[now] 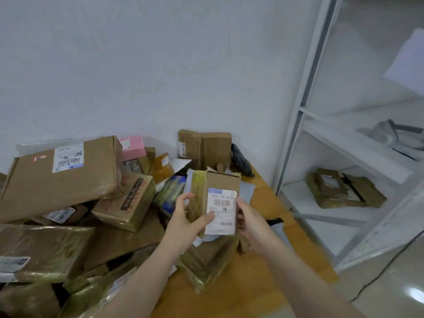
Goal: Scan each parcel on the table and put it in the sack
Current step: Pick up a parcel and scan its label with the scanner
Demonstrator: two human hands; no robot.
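The white label (221, 211) on the small box (223, 182) reads "801E M1 A19G". Left of that box, dark tape (132, 195) on a parcel (112, 211) reads "VIP".

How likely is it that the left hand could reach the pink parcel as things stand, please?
Probably not yet: the left hand grips the labelled parcel, and the pink parcel lies at the back, partly behind the large box.

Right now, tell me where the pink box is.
Head view, left of centre: the pink box sits far back near the wall, just right of the large brown carton.
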